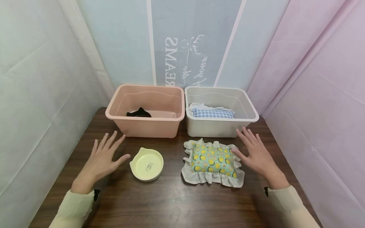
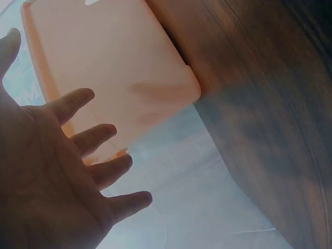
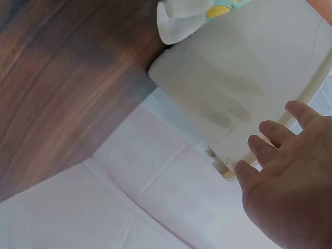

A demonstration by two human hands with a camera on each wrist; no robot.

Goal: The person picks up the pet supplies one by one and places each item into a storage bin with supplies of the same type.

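My left hand [image 1: 103, 158], fingers spread, hovers left of a pale yellow cat-eared bowl [image 1: 146, 164] with a fish drawing inside. It holds nothing. In the left wrist view its fingers overlap the pink bin [image 2: 124, 67]. On the other side, my right hand [image 1: 256, 155] is spread and bare, its thumb over the right edge of a frilled lemon-print cushion [image 1: 212, 160] in the head view. The right wrist view shows those fingers before the side of the pale grey bin [image 3: 207, 88]. Both the bowl and the cushion lie on the table in front of the bins.
Side by side at the back stand the pink bin, with a black eared dish [image 1: 139, 112] in it, and the grey bin, with a blue checked cushion [image 1: 213, 113]. Fabric walls [image 1: 322, 95] enclose the dark wooden table [image 1: 171, 205] at the back and sides.
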